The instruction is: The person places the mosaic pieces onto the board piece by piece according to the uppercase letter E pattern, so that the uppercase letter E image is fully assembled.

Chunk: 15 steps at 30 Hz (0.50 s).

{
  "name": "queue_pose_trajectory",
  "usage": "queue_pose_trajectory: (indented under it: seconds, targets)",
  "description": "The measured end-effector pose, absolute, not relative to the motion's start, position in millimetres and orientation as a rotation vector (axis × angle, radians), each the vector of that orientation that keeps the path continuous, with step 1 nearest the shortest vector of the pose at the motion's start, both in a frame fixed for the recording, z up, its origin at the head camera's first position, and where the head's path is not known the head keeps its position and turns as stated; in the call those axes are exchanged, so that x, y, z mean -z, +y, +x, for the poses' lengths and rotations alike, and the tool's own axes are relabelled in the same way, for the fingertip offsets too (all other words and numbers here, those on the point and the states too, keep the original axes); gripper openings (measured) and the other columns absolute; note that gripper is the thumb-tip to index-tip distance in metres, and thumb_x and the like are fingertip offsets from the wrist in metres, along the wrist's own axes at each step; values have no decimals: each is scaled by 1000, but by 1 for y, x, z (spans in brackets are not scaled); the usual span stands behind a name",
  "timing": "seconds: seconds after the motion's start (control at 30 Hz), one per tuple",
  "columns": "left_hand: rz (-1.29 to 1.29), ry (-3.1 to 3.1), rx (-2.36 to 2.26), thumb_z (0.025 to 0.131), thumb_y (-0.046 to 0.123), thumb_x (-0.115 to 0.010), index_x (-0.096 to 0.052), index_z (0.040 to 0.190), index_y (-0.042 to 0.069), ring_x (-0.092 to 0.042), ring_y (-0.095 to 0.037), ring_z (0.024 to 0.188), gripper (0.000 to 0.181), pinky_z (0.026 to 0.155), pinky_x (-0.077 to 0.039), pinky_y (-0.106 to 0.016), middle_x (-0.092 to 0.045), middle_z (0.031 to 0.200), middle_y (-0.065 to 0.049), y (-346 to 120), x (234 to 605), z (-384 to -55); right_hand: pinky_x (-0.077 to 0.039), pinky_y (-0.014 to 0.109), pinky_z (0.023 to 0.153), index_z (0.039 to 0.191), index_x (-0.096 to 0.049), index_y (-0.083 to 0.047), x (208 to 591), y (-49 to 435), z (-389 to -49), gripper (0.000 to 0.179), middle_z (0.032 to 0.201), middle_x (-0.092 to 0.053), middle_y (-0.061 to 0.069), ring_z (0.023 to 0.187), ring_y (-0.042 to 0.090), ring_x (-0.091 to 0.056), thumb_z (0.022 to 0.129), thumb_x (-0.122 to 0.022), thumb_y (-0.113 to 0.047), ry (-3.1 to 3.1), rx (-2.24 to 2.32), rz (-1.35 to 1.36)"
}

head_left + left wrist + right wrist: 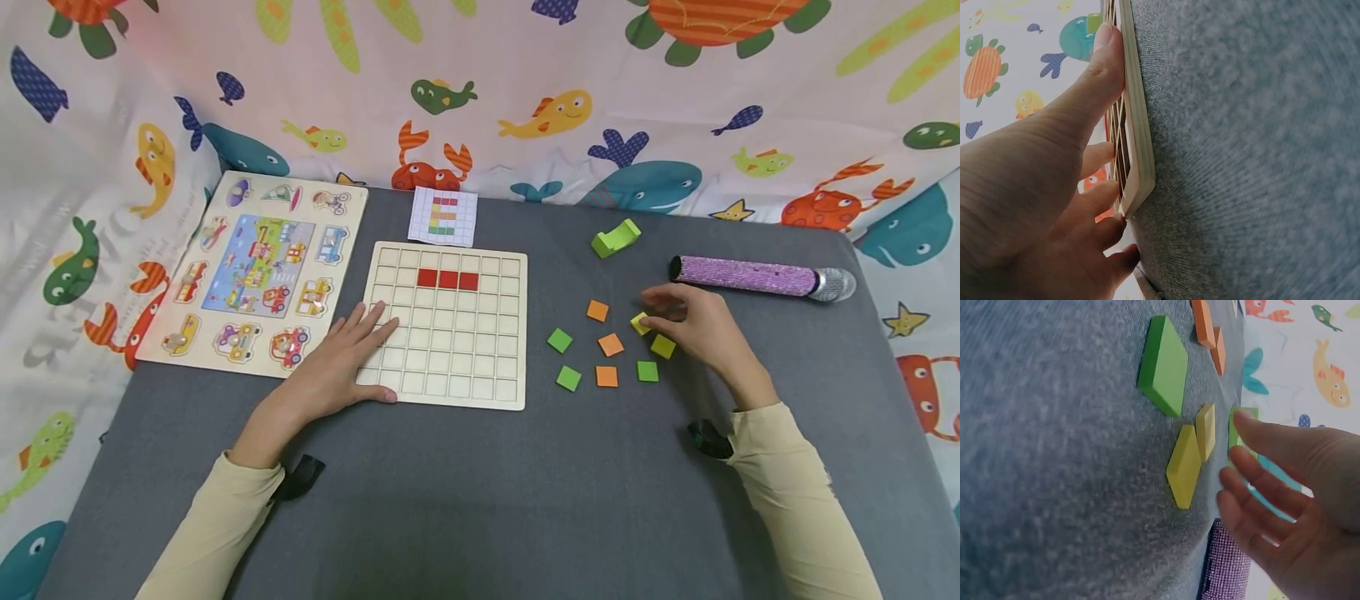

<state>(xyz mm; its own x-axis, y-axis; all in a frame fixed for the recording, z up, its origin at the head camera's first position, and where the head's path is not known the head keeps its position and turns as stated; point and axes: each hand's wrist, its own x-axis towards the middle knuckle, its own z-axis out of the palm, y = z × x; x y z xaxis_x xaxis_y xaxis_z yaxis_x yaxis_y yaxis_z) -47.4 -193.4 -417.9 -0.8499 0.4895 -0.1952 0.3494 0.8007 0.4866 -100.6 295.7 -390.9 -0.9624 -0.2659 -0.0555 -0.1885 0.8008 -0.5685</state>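
Note:
My left hand (333, 364) rests on the left edge of the wooden grid board (450, 402), fingers spread and thumb (1102, 59) along its near edge. Three red tiles (448, 279) sit side by side in the board's second row. Over two yellow tiles (663, 346) hovers my right hand (693, 321), holding nothing; in the right wrist view its fingers are loosely bent, apart from the tiles. Green tiles (559, 340) and orange tiles (610, 344) lie scattered between the board and that hand.
Behind the board lies a paper card (462, 218) with a coloured pattern. A wooden picture puzzle (177, 312) is at the left. Farther back on the right are a light green block (617, 238) and a glittery purple microphone (750, 275). A printed cloth (495, 50) hangs behind the table.

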Motion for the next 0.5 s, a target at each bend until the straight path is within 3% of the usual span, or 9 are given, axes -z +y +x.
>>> queue_pose_trajectory:
  seconds: [0.33,0.5]
  targets:
    - [662,2688,-650,73,50,-81,-28,155,8,-3,-38,149,106,118,-9,-57,-14,163,-15,-193,418,-47,-53,50,81,120,-65,3,393,293,-103,39,104,-66,20,95,32,-62,84,-77,-8,2793,807,-303]
    - [648,2676,-644,73,47,-82,-28,155,8,-2,-37,150,106,118,-8,-57,-13,163,-15,-193,416,-47,-53,27,71,117,-66,3,390,288,-104,35,95,-65,15,87,27,-62,84,-76,-1,2816,832,-379]
